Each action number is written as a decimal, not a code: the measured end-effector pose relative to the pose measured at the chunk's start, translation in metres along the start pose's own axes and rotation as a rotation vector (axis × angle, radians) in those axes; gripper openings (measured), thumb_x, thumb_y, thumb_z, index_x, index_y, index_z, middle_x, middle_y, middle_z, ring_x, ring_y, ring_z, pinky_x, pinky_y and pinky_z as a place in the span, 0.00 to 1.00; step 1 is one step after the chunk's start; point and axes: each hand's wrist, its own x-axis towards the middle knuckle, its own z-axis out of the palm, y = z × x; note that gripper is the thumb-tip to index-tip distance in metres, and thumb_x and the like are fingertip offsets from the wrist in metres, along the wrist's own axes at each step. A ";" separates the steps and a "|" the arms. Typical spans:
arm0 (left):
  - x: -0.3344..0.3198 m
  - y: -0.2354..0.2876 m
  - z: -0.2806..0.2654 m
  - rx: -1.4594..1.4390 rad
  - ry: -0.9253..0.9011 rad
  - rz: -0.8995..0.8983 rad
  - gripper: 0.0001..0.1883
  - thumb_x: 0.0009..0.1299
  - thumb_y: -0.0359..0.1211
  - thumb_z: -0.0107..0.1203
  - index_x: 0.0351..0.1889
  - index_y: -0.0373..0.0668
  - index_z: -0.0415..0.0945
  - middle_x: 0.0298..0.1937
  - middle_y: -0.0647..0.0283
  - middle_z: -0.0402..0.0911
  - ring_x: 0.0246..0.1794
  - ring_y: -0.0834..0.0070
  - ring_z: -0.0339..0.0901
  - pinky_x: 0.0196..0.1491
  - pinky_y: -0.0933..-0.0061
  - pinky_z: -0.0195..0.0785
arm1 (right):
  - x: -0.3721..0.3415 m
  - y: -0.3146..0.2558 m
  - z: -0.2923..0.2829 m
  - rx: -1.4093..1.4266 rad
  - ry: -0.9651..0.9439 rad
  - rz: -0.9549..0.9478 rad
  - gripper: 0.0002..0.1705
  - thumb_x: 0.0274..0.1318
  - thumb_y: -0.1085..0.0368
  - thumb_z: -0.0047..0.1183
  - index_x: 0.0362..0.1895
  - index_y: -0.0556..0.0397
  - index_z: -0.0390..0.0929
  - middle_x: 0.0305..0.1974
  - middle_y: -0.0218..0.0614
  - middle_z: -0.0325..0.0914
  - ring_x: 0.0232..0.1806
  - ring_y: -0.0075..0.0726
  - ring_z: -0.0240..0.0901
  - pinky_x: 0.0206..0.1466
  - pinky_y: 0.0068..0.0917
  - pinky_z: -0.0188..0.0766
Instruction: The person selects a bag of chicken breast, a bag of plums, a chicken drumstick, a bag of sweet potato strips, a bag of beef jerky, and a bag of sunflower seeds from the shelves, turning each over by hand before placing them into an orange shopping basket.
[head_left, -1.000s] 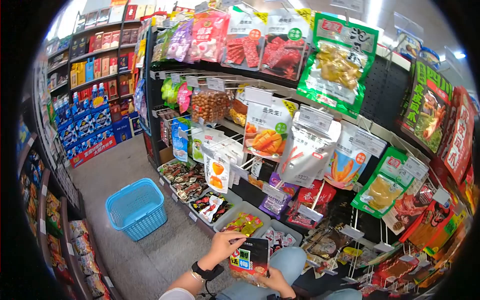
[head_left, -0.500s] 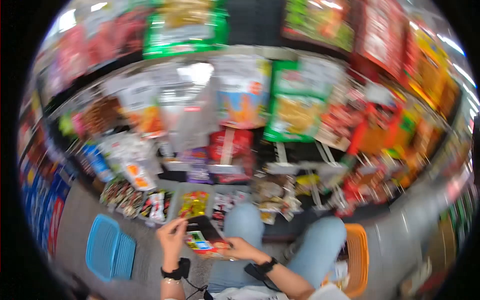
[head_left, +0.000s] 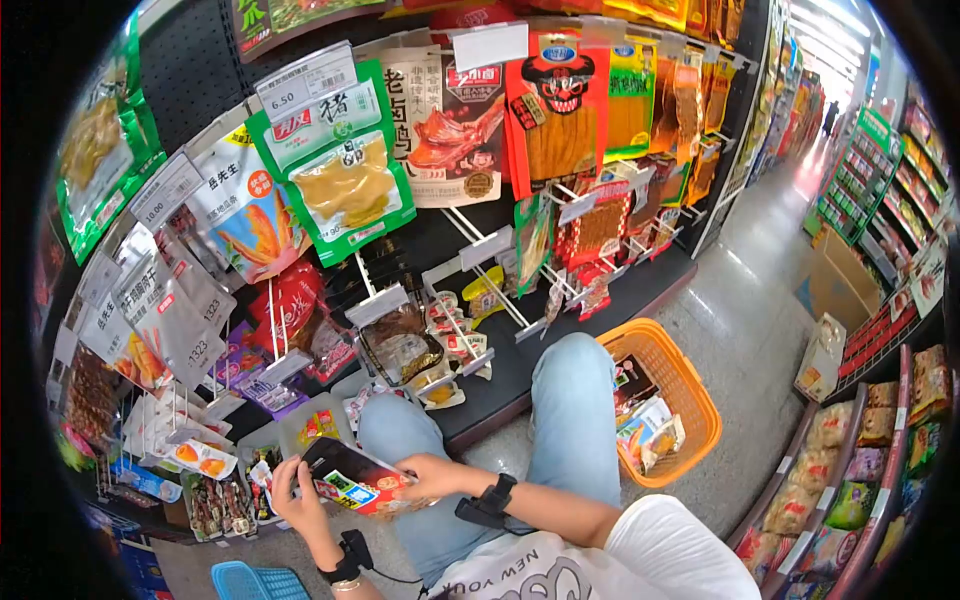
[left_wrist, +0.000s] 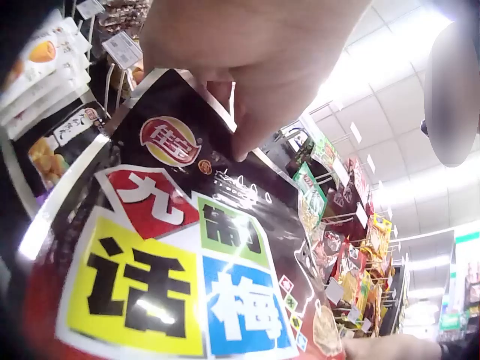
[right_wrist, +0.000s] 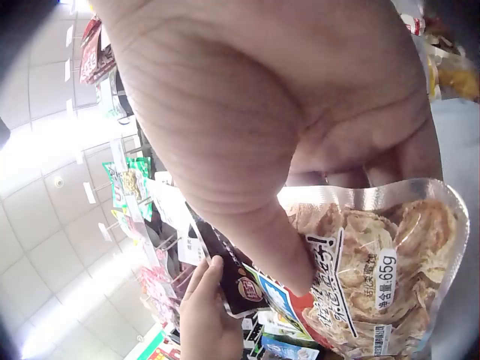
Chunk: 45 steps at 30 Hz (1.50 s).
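A bag of dried plums (head_left: 352,484), black on top and red below with coloured label squares, is held in both hands over the person's lap. The left hand (head_left: 302,500) pinches its top edge, thumb on the printed front in the left wrist view. My right hand (head_left: 436,474) grips the opposite, lower end, with the thumb (right_wrist: 281,251) lying across the front. Wrinkled pale brown pieces show through the clear window (right_wrist: 420,247) beside that thumb. The bag is tilted, and its back is hidden.
An orange basket (head_left: 706,400) holding several packets stands right of the knees. Part of a blue basket (head_left: 240,582) shows at the bottom left. Hanging snack bags, such as a green one (head_left: 345,185), fill the rack ahead. More packaged food lines the shelf (head_left: 790,500) at right.
The head view has swung to the right, bringing the orange basket into sight and pushing the blue one toward the bottom edge. Both hands keep holding the bag of dried plums.
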 end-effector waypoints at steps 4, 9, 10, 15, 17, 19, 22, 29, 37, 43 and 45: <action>0.002 0.004 0.003 0.018 -0.021 0.006 0.05 0.62 0.23 0.57 0.35 0.31 0.76 0.38 0.57 0.80 0.39 0.68 0.76 0.48 0.71 0.66 | -0.004 -0.005 -0.004 0.040 0.024 0.011 0.21 0.47 0.56 0.62 0.39 0.59 0.76 0.30 0.40 0.79 0.30 0.25 0.71 0.36 0.30 0.68; -0.001 -0.002 0.008 -0.018 -0.054 -0.048 0.05 0.62 0.23 0.56 0.35 0.30 0.76 0.38 0.57 0.80 0.39 0.70 0.76 0.47 0.73 0.67 | -0.009 0.001 -0.008 0.002 0.040 0.024 0.22 0.47 0.56 0.62 0.40 0.59 0.76 0.32 0.40 0.79 0.32 0.25 0.72 0.38 0.28 0.68; 0.001 0.003 0.011 -0.014 -0.042 -0.040 0.05 0.61 0.22 0.56 0.34 0.30 0.77 0.37 0.57 0.80 0.39 0.69 0.76 0.47 0.72 0.67 | -0.008 0.003 -0.006 0.022 0.050 0.018 0.22 0.47 0.55 0.63 0.41 0.59 0.76 0.32 0.40 0.80 0.33 0.25 0.73 0.39 0.28 0.69; 0.005 0.012 0.019 -0.034 -0.052 -0.041 0.05 0.59 0.21 0.57 0.33 0.30 0.77 0.35 0.56 0.81 0.38 0.67 0.77 0.47 0.71 0.67 | -0.014 -0.002 -0.017 -0.006 0.043 0.071 0.23 0.47 0.56 0.63 0.44 0.59 0.76 0.36 0.39 0.80 0.36 0.25 0.74 0.42 0.27 0.70; 0.009 0.023 0.024 -0.026 -0.057 0.021 0.05 0.59 0.21 0.57 0.33 0.30 0.78 0.35 0.56 0.81 0.37 0.67 0.77 0.46 0.71 0.68 | -0.017 0.003 -0.021 0.017 0.058 0.063 0.23 0.48 0.57 0.62 0.45 0.58 0.76 0.37 0.39 0.81 0.37 0.24 0.74 0.43 0.27 0.70; 0.013 0.031 0.028 -0.021 -0.089 0.055 0.05 0.59 0.21 0.58 0.33 0.31 0.78 0.35 0.56 0.81 0.37 0.67 0.77 0.45 0.71 0.68 | -0.020 0.007 -0.026 0.048 0.079 0.053 0.23 0.48 0.58 0.62 0.47 0.58 0.76 0.39 0.38 0.81 0.38 0.23 0.73 0.44 0.27 0.70; 0.019 0.048 0.040 -0.064 -0.132 0.061 0.05 0.57 0.21 0.60 0.32 0.32 0.79 0.33 0.57 0.81 0.36 0.69 0.77 0.43 0.73 0.67 | -0.027 0.014 -0.038 0.038 0.123 0.042 0.24 0.49 0.59 0.62 0.49 0.58 0.75 0.40 0.37 0.81 0.40 0.23 0.73 0.47 0.26 0.70; 0.041 0.102 0.093 -0.167 -0.373 0.152 0.06 0.55 0.24 0.63 0.31 0.37 0.81 0.30 0.59 0.82 0.32 0.70 0.80 0.38 0.75 0.70 | -0.046 -0.017 -0.083 0.288 0.341 -0.007 0.20 0.54 0.61 0.59 0.47 0.61 0.75 0.39 0.30 0.78 0.40 0.22 0.70 0.48 0.26 0.69; 0.038 0.085 0.165 -0.645 -0.545 -0.276 0.19 0.62 0.26 0.60 0.51 0.37 0.73 0.43 0.58 0.81 0.39 0.78 0.79 0.40 0.79 0.71 | -0.091 -0.018 -0.157 0.517 0.681 0.062 0.17 0.57 0.67 0.55 0.50 0.60 0.74 0.44 0.31 0.78 0.42 0.21 0.73 0.49 0.23 0.70; 0.000 0.062 0.199 -0.794 -0.913 -0.596 0.16 0.70 0.35 0.53 0.52 0.37 0.72 0.43 0.62 0.80 0.40 0.77 0.78 0.43 0.75 0.72 | -0.109 -0.001 -0.186 0.729 0.719 0.000 0.16 0.58 0.67 0.54 0.50 0.58 0.73 0.45 0.34 0.78 0.43 0.25 0.75 0.49 0.25 0.71; -0.005 0.063 0.205 -0.800 -0.881 -0.650 0.16 0.70 0.36 0.54 0.50 0.37 0.73 0.41 0.63 0.80 0.39 0.79 0.77 0.43 0.77 0.71 | -0.108 -0.002 -0.186 0.741 0.749 0.005 0.15 0.58 0.66 0.55 0.48 0.59 0.74 0.43 0.34 0.79 0.41 0.24 0.75 0.47 0.24 0.72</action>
